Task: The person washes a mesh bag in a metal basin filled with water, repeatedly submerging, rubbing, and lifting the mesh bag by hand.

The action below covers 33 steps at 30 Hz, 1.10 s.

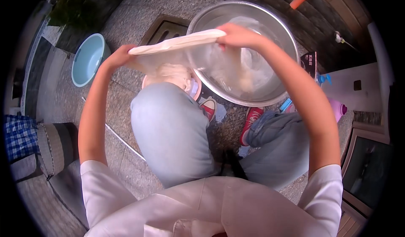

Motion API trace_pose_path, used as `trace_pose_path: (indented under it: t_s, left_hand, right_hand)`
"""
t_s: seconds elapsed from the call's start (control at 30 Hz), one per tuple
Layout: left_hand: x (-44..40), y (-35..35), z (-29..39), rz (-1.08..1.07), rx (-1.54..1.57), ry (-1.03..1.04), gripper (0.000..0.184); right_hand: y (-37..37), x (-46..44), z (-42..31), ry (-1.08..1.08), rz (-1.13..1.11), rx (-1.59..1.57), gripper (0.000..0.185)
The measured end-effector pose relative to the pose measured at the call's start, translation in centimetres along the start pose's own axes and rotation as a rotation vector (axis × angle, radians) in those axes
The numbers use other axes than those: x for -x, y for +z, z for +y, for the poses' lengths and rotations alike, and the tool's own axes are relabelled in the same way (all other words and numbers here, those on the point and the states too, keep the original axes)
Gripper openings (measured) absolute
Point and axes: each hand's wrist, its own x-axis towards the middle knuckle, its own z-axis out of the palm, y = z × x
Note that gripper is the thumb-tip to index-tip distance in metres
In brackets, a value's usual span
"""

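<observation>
Nearest the camera, a pale shirt (181, 207) is seen, with the jeans (173, 131) beyond it, well below the fingers. A white cloth (177, 43) is held spread between the two hands: its left end is gripped in the curled fingers of the left hand (121, 56), its right end is pinched in the bent fingers of the right hand (236, 35), and neither hand is left loose. Beneath the right fingers a metal basin (291, 39) is set; below and between both hands, a pink basin (198, 94) is partly covered by the hanging sheer part. For this spreading, the thick upper edge is best kept evenly taut, the grip firm at both ends, and the hanging part clear of the ground. The left fingertips are largely concealed by the hand and cloth, and the lower hem cannot be traced, blurred as it is against both basins. Whether water, suds or more fabric is contained in the metal basin cannot be told. The pink basin's near side is hidden behind a knee.
</observation>
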Motion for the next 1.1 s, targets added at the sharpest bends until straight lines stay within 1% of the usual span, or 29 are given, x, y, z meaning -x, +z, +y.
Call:
trace_pose_path:
  t_s: [0.07, 0.1, 0.13, 0.17, 0.2, 0.23, 0.27, 0.33, 0.37, 0.4, 0.47, 0.5, 0.53, 0.57, 0.6, 0.63, 0.67, 0.7, 0.73, 0.77, 0.83, 0.87, 0.93, 0.97, 1.0, 1.03, 1.07, 1.1]
  left_hand:
    - [0.2, -0.3, -1.6, -0.022, 0.041, -0.051, 0.031]
    - [0.2, -0.3, -3.5, -0.012, 0.023, -0.074, 0.032]
    - [0.5, -0.4, -4.0, -0.004, -0.005, -0.097, 0.033]
    - [1.2, 0.5, -5.2, 0.020, -0.127, -0.181, 0.036]
    - [0.8, 0.8, -6.3, -0.142, -0.152, -0.206, 0.056]
    - [2.2, 0.6, -4.1, -0.159, -0.313, -0.259, 0.068]
    - [2.1, 2.5, -2.2, -0.179, -0.446, -0.297, 0.082]
    - [-0.9, 7.1, 1.9, -0.048, -0.099, 0.177, 0.102]
    - [-1.3, 7.7, 2.8, -0.048, -0.009, 0.223, 0.102]
    - [-2.2, 8.8, 3.3, -0.042, 0.092, 0.279, 0.102]
    - [-4.8, 12.1, 5.4, -0.124, 0.062, 0.415, 0.091]
    - [-5.5, 13.1, 5.6, -0.121, 0.060, 0.414, 0.091]
    - [-6.8, 15.0, 5.8, -0.094, 0.115, 0.380, 0.078]
    - [-6.6, 15.1, 5.4, -0.067, 0.138, 0.325, 0.065]
    - [-6.9, 15.1, 5.4, -0.075, 0.136, 0.331, 0.065]
    - [-7.5, 15.7, 5.5, -0.093, 0.205, 0.286, 0.053]
    - [-7.2, 15.3, 5.3, -0.102, 0.256, 0.226, 0.042]
    - [-7.4, 15.2, 5.1, -0.098, 0.420, 0.242, 0.033]
    - [-8.1, 14.6, 5.5, -0.203, 0.609, 0.116, 0.034]
    - [-7.9, 14.1, 5.9, -0.215, 0.639, 0.089, 0.034]
    - [-8.1, 14.4, 6.3, -0.233, 0.670, 0.070, 0.034]
    - [-8.0, 14.7, 6.0, -0.248, 0.708, 0.049, 0.035]
    - [-8.0, 15.5, 6.3, -0.282, 0.742, 0.026, 0.036]
    - [-7.9, 15.8, 6.3, -0.262, 0.709, 0.038, 0.041]
    - [-7.9, 16.0, 6.4, -0.250, 0.673, 0.050, 0.046]
    - [-8.9, 16.2, 5.6, -0.180, 0.252, 0.166, 0.048]
    - [-9.3, 16.6, 4.5, -0.179, 0.252, 0.166, 0.048]
    - [-9.1, 16.2, 5.2, -0.139, 0.126, 0.163, 0.048]
  right_hand:
    - [1.3, -1.9, -0.9, -0.029, -0.017, 0.005, 0.020]
    - [2.3, -3.1, -0.6, -0.067, -0.014, -0.056, 0.020]
    - [3.5, -4.1, -0.2, -0.108, -0.004, -0.125, 0.020]
    - [5.0, -5.3, 0.4, -0.128, -0.009, -0.122, 0.019]
    - [6.5, -6.3, 1.3, -0.145, -0.012, -0.125, 0.017]
    - [7.1, -7.1, 1.3, -0.121, -0.016, -0.219, 0.020]
    - [8.1, -7.8, 2.3, -0.109, -0.025, -0.215, 0.020]
    - [10.0, -8.8, 3.5, -0.143, -0.003, -0.139, 0.024]
    - [10.0, -9.3, 3.3, -0.064, -0.128, -0.186, 0.037]
    - [10.3, -9.4, 3.3, -0.063, -0.127, -0.185, 0.037]
    - [11.3, -9.1, 3.5, -0.295, -0.028, -0.279, 0.038]
    - [11.0, -8.8, 3.9, -0.248, -0.038, -0.182, 0.046]
    - [10.4, -8.1, 5.5, -0.228, -0.043, -0.173, 0.046]
    - [10.5, -7.6, 5.6, -0.187, -0.034, -0.299, 0.053]
    - [10.1, -6.7, 6.5, -0.131, -0.017, -0.414, 0.060]
    - [10.3, -5.2, 9.6, -0.167, 0.086, -0.375, 0.073]
    - [11.4, -4.9, 11.7, -0.172, 0.086, -0.385, 0.073]
    - [12.7, -4.7, 14.1, -0.145, 0.106, -0.170, 0.076]
    - [13.9, -4.3, 16.2, -0.109, 0.124, 0.044, 0.080]
    - [15.3, -4.3, 16.7, -0.112, 0.125, 0.040, 0.080]
    - [16.8, -3.4, 17.3, 0.040, 0.171, 0.203, 0.075]
    - [17.0, -3.2, 17.7, 0.038, 0.171, 0.200, 0.075]
    - [17.3, -2.2, 18.3, 0.288, -0.087, 0.056, 0.072]
    - [17.9, -1.9, 18.9, 0.224, 0.038, 0.101, 0.057]
    - [17.6, -1.5, 19.3, 0.227, 0.042, 0.096, 0.057]
    - [17.4, -0.4, 20.1, 0.243, -0.044, 0.266, 0.047]
    - [16.7, 0.1, 20.8, 0.251, -0.133, 0.450, 0.037]
    - [15.4, 0.9, 20.9, 0.344, -0.145, 0.555, 0.030]
